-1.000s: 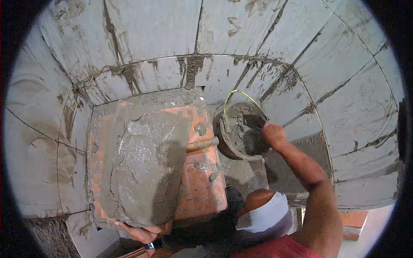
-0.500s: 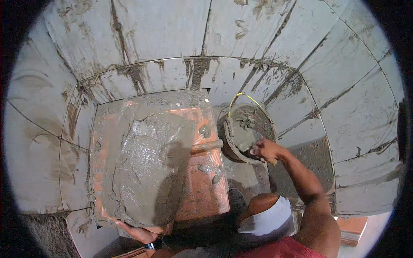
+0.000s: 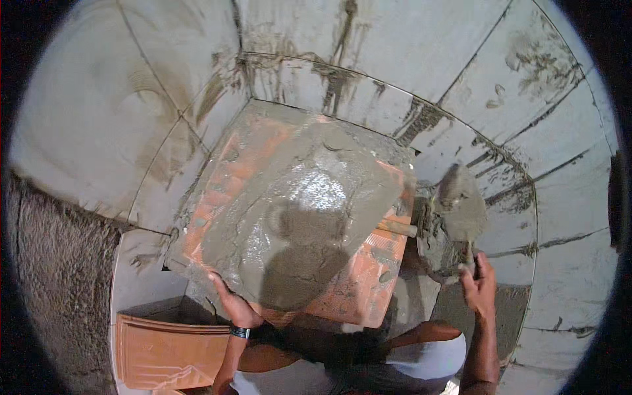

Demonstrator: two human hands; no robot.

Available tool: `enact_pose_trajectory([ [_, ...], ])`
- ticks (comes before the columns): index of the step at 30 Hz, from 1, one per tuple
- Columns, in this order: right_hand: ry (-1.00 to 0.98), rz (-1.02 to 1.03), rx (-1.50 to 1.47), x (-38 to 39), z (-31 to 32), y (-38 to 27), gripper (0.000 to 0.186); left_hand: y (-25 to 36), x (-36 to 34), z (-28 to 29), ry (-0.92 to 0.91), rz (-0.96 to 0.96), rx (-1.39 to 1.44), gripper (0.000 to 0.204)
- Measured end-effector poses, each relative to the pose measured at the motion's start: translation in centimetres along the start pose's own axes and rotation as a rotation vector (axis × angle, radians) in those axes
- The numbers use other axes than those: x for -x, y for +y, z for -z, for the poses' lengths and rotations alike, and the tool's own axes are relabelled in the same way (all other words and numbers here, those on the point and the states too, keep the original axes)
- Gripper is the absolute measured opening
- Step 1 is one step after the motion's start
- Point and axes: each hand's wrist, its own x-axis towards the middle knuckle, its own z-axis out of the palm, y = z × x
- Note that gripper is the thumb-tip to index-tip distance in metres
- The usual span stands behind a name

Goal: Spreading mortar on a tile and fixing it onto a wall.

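Note:
My right hand (image 3: 479,284) is closed round the handle of a trowel (image 3: 464,214), whose blade is heaped with wet grey mortar. The trowel is raised over the bucket (image 3: 428,253), hiding much of it. With my left hand (image 3: 234,304) I grip the near left edge of a tile (image 3: 280,317), its top thickly spread with mortar (image 3: 322,184). It rests on a larger orange surface (image 3: 359,289) with ribbed lines and mortar smears. A wooden tool handle (image 3: 398,228) pokes out from beneath the tile on the right; the rest of that tool is hidden.
Pale tiled walls (image 3: 395,46) streaked with mortar close in at the back and both sides. A stack of orange tiles (image 3: 168,352) sits at lower left, beside a rough mortar-coated wall (image 3: 62,283). My knees (image 3: 428,349) are close to the work surface.
My right hand has lifted the trowel out of the bucket, with mortar on it. The view has swung left, so more of my left hand and the tile stack show.

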Motion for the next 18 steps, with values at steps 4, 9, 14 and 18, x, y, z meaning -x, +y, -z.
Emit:
enact_pose_trajectory([
  [4,-0.021,0.426,0.254,-3.7,-4.0,-6.4,0.033,0.9,0.3,0.7,0.013,0.004,-0.086,0.077],
  [9,-0.267,0.442,0.611,-6.3,-5.8,-11.7,0.032,1.5,1.4,-1.1,-0.114,0.15,0.188,0.077],
  [14,-0.2,0.462,0.616,-6.8,-5.7,-14.2,0.028,0.2,0.5,-0.1,-0.104,0.166,0.313,0.073],
  [18,-0.204,0.503,0.484,-6.9,-4.9,-16.0,0.024,0.2,0.6,0.1,-0.048,0.198,0.258,0.075],
])
